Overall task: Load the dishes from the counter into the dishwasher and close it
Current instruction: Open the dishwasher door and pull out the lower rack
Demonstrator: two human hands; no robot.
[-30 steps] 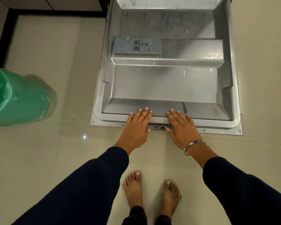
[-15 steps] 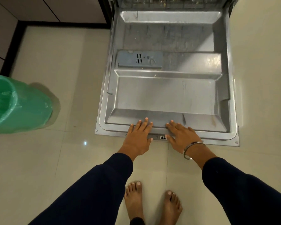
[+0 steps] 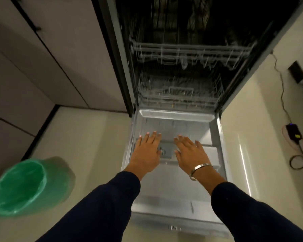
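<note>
The dishwasher door [image 3: 175, 193] is open, its steel inner face toward me and its front edge raised close to the camera. My left hand [image 3: 146, 151] and my right hand [image 3: 191, 152] lie above that inner face with straight fingers, on either side of the grey detergent box [image 3: 166, 151]. Whether the palms touch the steel I cannot tell. A metal bangle circles my right wrist. Inside the dark tub sit the lower rack [image 3: 180, 95] and the upper rack [image 3: 191, 53]; their contents are blurred and dim.
A green lined waste bin [image 3: 24, 186] stands on the tiled floor to the left. Grey cabinet fronts [image 3: 42, 67] fill the left side. To the right a cable and a small black device [image 3: 293, 131] lie on the floor by the wall.
My view has tilted up and now shows the dishwasher's inside. The door's front edge has come up toward me. Both hands moved from that front edge to the middle of the inner face.
</note>
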